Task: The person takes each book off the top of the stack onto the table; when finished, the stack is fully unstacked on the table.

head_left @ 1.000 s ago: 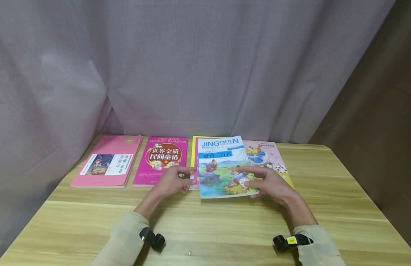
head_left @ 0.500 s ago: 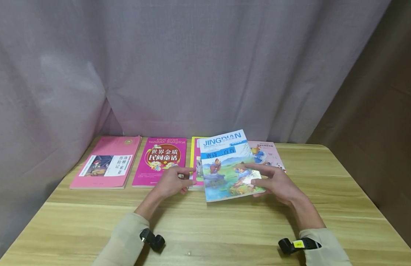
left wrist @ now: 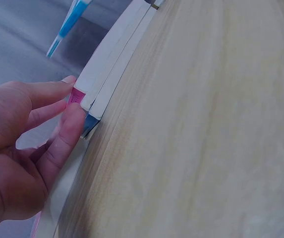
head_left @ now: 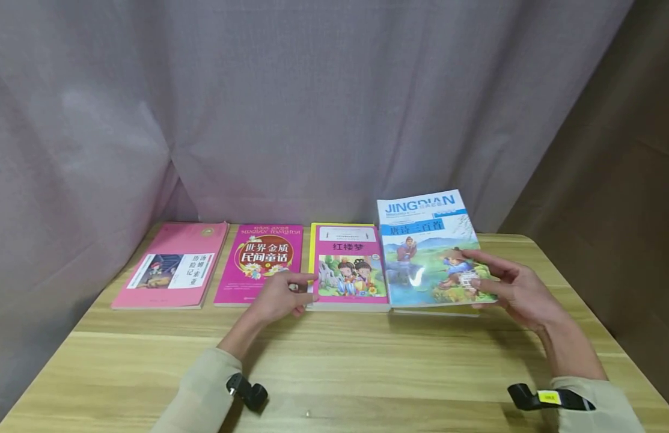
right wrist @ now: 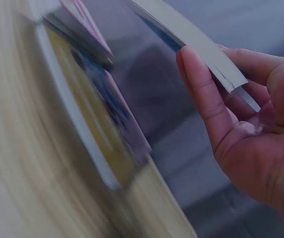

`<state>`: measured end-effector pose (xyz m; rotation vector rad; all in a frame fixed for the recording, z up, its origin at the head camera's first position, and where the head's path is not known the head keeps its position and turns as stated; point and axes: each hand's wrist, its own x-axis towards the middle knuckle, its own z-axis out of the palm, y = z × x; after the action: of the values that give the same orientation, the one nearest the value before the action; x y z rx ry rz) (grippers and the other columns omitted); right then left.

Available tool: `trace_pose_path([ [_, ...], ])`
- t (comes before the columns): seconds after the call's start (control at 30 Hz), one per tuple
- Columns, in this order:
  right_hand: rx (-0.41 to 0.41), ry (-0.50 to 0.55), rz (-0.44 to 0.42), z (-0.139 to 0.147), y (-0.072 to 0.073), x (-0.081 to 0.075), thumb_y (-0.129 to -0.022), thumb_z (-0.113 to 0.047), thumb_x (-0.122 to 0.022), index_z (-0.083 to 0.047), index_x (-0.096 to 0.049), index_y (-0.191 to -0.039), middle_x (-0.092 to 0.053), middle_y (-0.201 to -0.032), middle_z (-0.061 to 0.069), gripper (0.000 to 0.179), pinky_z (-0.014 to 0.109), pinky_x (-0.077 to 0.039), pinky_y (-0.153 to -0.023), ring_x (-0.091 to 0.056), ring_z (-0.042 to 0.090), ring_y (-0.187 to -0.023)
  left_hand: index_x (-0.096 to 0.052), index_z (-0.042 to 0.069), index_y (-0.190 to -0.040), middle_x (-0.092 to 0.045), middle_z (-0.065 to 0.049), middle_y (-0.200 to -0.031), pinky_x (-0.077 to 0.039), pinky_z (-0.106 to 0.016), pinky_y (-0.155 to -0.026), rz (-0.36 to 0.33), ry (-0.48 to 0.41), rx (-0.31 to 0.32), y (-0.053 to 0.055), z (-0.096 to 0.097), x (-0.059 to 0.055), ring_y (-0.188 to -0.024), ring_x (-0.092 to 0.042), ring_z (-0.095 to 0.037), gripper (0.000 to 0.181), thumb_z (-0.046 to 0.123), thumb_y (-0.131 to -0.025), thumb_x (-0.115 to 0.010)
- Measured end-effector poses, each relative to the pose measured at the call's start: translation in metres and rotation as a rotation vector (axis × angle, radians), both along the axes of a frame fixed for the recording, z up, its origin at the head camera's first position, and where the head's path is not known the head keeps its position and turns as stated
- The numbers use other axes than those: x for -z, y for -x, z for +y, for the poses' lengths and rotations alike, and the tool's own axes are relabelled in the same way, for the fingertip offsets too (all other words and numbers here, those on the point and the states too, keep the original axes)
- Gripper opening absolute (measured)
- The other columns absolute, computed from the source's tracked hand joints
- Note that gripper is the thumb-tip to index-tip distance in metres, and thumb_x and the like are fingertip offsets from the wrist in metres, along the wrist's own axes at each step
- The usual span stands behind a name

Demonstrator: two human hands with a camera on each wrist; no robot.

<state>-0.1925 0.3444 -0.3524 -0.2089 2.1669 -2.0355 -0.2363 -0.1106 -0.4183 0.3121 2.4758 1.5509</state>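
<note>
My right hand (head_left: 520,288) pinches the lower right edge of a white and blue picture-cover book (head_left: 428,255), thumb on its cover. The right wrist view shows this book (right wrist: 196,39) raised above a book with a yellow and pink cover (right wrist: 82,94), which it mostly hides in the head view. With my left hand (head_left: 282,296) I touch the left side of a stack topped by a pink and yellow book (head_left: 347,273). Up close in the left wrist view, thumb and fingertips rest at the spine corner of two stacked books (left wrist: 114,54).
Left of the stack lies a magenta book (head_left: 264,264), and farther left a pink book (head_left: 174,264). All rest along the back of a wooden table (head_left: 366,373), with a grey curtain (head_left: 323,108) behind.
The white and blue book has moved right and up in my right hand, from over the pink and yellow book to over the yellow and pink one. My left hand stays in place.
</note>
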Motion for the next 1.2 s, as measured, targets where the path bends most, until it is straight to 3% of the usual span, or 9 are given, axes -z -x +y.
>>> trace_pose_path([
  [0.2, 0.065, 0.014, -0.026, 0.054, -0.005, -0.007, -0.104, 0.005, -0.06, -0.031, -0.061, -0.151, -0.071, -0.119, -0.014, 0.059, 0.036, -0.068, -0.072, -0.076, 0.015, -0.092, -0.072, 0.014, -0.137, -0.067, -0.011, -0.097, -0.066, -0.031, -0.063, 0.003, -0.014, -0.003, -0.001, -0.002, 0.0, -0.068, -0.068, -0.019, 0.048, 0.012, -0.09, -0.083],
  [0.37, 0.157, -0.088, -0.075, 0.086, -0.006, -0.007, -0.104, -0.002, -0.064, -0.038, -0.059, -0.151, -0.067, -0.113, -0.023, 0.059, 0.035, -0.069, -0.073, -0.074, 0.011, -0.089, -0.072, 0.012, -0.137, -0.066, -0.011, -0.095, -0.066, -0.03, -0.062, 0.013, -0.019, 0.001, -0.002, -0.004, 0.001, -0.067, -0.067, -0.019, 0.048, 0.011, -0.09, -0.083],
  [0.53, 0.172, -0.172, -0.111, 0.108, -0.007, 0.0, -0.106, -0.009, -0.063, -0.042, -0.055, -0.153, -0.058, -0.114, -0.027, 0.058, 0.035, -0.068, -0.074, -0.072, 0.009, -0.089, -0.071, 0.014, -0.138, -0.067, -0.011, -0.096, -0.066, -0.031, -0.064, -0.002, -0.008, 0.003, -0.003, -0.003, 0.002, -0.069, -0.067, -0.02, 0.049, 0.016, -0.09, -0.084],
  [0.9, 0.183, -0.053, -0.23, 0.146, -0.011, 0.022, -0.107, -0.008, -0.061, -0.051, -0.067, -0.136, -0.064, -0.103, -0.031, 0.053, 0.038, -0.069, -0.075, -0.073, 0.012, -0.088, -0.071, 0.015, -0.138, -0.067, -0.011, -0.103, -0.066, -0.033, -0.065, -0.019, -0.018, 0.016, -0.003, 0.002, 0.001, -0.069, -0.066, -0.02, 0.049, 0.015, -0.09, -0.084],
  [1.07, 0.196, -0.034, -0.31, 0.16, -0.011, 0.035, -0.107, -0.011, -0.062, -0.057, -0.069, -0.128, -0.064, -0.099, -0.028, 0.051, 0.039, -0.069, -0.077, -0.072, 0.014, -0.089, -0.07, 0.013, -0.139, -0.067, -0.012, -0.107, -0.065, -0.032, -0.064, -0.017, -0.02, 0.029, -0.003, 0.004, 0.001, -0.069, -0.066, -0.019, 0.05, 0.015, -0.091, -0.084],
  [1.2, 0.185, -0.08, -0.341, 0.164, -0.01, 0.035, -0.108, -0.014, -0.061, -0.059, -0.067, -0.128, -0.062, -0.098, -0.027, 0.05, 0.036, -0.068, -0.078, -0.071, 0.014, -0.09, -0.07, 0.013, -0.139, -0.067, -0.013, -0.109, -0.065, -0.032, -0.064, -0.022, -0.024, 0.03, -0.003, 0.003, 0.0, -0.07, -0.066, -0.019, 0.051, 0.016, -0.091, -0.084],
])
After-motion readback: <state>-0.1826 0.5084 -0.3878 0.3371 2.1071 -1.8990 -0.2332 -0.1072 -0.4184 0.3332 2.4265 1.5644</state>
